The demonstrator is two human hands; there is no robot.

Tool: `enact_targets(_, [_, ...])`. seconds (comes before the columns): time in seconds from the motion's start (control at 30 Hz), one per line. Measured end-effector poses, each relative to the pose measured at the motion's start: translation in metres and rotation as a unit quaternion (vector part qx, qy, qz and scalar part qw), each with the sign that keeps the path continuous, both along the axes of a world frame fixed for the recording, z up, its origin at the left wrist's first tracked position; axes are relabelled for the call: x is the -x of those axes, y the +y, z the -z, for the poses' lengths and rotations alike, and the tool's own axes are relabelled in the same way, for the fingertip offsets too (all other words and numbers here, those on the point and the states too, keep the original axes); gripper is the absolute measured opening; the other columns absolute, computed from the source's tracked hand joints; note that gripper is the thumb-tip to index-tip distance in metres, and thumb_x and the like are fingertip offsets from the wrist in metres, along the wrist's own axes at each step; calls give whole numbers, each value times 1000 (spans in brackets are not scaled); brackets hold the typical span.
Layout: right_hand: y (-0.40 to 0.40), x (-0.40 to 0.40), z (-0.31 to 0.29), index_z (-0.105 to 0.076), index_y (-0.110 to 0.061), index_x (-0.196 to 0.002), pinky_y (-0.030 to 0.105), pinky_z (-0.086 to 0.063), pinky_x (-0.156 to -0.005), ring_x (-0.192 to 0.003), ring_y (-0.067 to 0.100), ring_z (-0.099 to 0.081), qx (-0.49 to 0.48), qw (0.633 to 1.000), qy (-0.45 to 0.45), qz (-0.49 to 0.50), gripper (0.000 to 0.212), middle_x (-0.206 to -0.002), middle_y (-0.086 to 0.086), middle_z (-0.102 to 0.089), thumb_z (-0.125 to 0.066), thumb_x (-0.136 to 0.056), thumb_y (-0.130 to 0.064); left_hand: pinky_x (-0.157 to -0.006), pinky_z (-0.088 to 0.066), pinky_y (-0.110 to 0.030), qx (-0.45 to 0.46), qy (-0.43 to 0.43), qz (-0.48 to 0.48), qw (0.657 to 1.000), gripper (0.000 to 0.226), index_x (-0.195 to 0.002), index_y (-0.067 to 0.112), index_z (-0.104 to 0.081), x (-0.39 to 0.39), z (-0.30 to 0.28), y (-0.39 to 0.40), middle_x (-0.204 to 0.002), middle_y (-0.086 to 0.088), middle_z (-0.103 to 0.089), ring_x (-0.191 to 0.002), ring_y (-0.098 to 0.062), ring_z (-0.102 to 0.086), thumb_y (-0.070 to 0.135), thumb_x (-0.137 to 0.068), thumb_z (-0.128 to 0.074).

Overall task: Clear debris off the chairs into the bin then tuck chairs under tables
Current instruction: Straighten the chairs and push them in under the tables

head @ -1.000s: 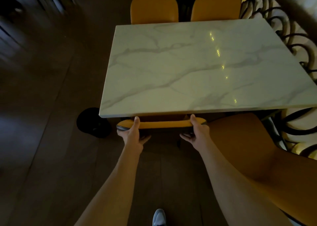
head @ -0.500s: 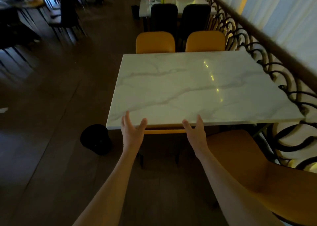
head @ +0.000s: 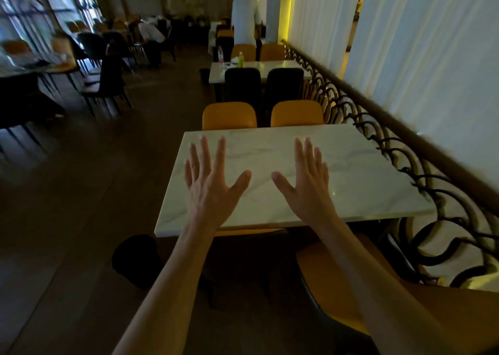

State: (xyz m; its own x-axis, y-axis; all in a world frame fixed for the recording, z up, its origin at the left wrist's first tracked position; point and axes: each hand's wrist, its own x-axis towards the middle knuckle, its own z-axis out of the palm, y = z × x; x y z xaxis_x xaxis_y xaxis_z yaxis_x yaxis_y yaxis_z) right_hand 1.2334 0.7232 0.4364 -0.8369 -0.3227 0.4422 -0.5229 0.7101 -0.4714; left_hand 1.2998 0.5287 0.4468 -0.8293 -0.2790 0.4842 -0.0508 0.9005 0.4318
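Observation:
A white marble table [head: 359, 182] stands in front of me. My left hand [head: 209, 184] and my right hand [head: 307, 184] are raised over its near half, fingers spread, holding nothing. A yellow chair [head: 259, 231] is tucked under the near edge, only its back rim showing. Another yellow chair [head: 337, 271] stands out from the table at the lower right, partly behind my right forearm. Two yellow chairs [head: 229, 114] [head: 297, 113] sit at the far side. A dark round bin [head: 133, 257] rests on the floor left of the table's near corner.
A black scrolled iron railing [head: 432, 192] runs along the right beside white curtains. Further on is a second marble table [head: 259, 67] with bottles and two black chairs. A person in white [head: 245, 17] stands at the back. More dark chairs and tables fill the left.
Both hands let go of the tucked chair's back and rose, fingers spread, over the tabletop. The view tilted up to take in the room.

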Motion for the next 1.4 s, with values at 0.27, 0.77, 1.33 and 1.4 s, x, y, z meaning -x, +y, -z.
enact_targets(0.27, [112, 17, -15, 6, -23, -157, 52, 4, -120, -152, 28, 13, -3, 1000, 7, -21, 89, -167, 5, 9, -26, -90, -73, -118, 11, -43, -7, 6, -14, 1000, 90, -155, 36, 9, 15, -7, 124, -164, -5, 20, -149, -24, 21, 80, -86, -28])
enact_targets(0.77, [399, 34, -1, 5, -24, -157, 54, 2, -120, -152, 29, 10, -2, 998, -22, -64, 94, -167, 5, 9, -18, -84, -80, -118, 11, -40, -19, -5, -62, 998, 91, -155, 36, 9, 11, 10, 431, -165, -4, 16, -150, -24, 19, 82, -84, -26])
enact_targets(1.33, [518, -23, 130, -5, -21, -158, 58, -7, -118, -151, 37, -3, -19, 974, -220, 54, 86, -167, 10, -1, -38, -93, -67, -119, -15, -56, -349, -180, -140, 909, 98, -157, 31, -2, -65, 155, 536, -166, -8, 3, -152, -30, 3, 76, -78, -39])
enact_targets(1.4, [534, -29, 155, -6, -20, -158, 61, -10, -117, -150, 41, -5, -59, 961, -252, 94, 85, -166, 13, -2, -43, -94, -63, -118, -19, -58, -355, -218, -162, 895, 101, -157, 28, -2, -74, 176, 547, -165, -12, 4, -151, -35, 1, 76, -77, -41])
